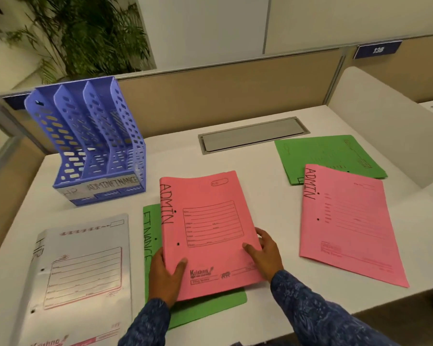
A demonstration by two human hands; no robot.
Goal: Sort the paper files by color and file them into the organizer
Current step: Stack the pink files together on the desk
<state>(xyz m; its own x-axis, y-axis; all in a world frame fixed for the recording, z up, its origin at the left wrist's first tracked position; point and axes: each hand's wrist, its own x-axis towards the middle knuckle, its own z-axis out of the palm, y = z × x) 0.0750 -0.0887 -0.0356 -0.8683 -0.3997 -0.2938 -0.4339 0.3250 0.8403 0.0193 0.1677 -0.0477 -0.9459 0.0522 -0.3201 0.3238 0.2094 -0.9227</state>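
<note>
Both hands hold a pink file (pixel 205 228) marked ADMIN near the table's (pixel 260 176) front edge: the left hand (pixel 166 278) grips its spine, the right hand (pixel 266 255) its right edge. It lies over a green file (pixel 151 236) marked FINANCE. The blue organizer (pixel 95 143) stands at the back left corner.

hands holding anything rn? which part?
Yes: the pink paper ADMIN file, centre of the desk. Left hand grips its lower spine edge; right hand holds its lower right edge, thumb on the cover.
</note>
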